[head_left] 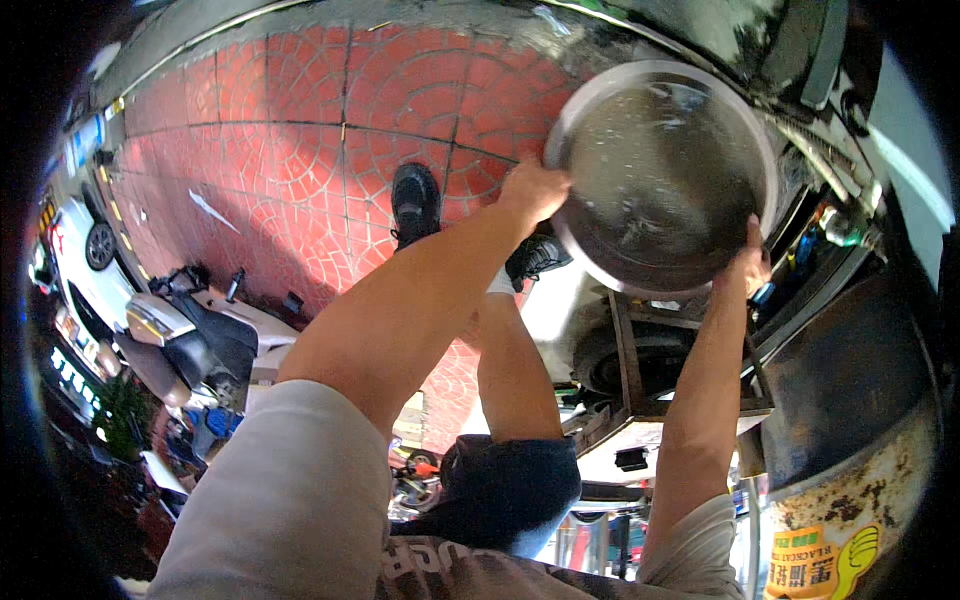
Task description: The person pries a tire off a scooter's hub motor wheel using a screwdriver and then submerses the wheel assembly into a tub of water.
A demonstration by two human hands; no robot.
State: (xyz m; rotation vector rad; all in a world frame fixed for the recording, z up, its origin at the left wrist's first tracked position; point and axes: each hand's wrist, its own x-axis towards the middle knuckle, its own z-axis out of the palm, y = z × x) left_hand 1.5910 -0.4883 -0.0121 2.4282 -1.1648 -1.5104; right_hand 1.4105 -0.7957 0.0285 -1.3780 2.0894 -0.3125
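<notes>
The step in hand looks to be holding or shifting, with both hands, a wide, round, grey-brown basin [600,263] of murky liquid [650,170]. It sits at 2 o'clock in the view, out at arms' length. Whether the hands bear its full weight or something underneath helps cannot be told, since its own body hides what lies below.

The next move, I judge, calls for both hands working together: keeping the rim level, raising or lowering each side at the same pace, and letting the streaked, bubbly liquid settle, as a quick tip on one side could spill it.

The left grip [537,190] is closed on the basin's rim at its 9 o'clock, with the fingers largely curled out of sight. The right grip [742,268] pinches the rim between 4 and 5 o'clock, a digit reaching up along the edge; the other fingers are too blurred and covered to read. Neither hand is spread wide.

At 4 o'clock in the view, an angular brown metal frame [625,365] stands beside a dark rubber tyre [635,355]. One black lace-up shoe [416,200] is planted at 11 o'clock, on red fan-patterned paving [410,90]
</notes>
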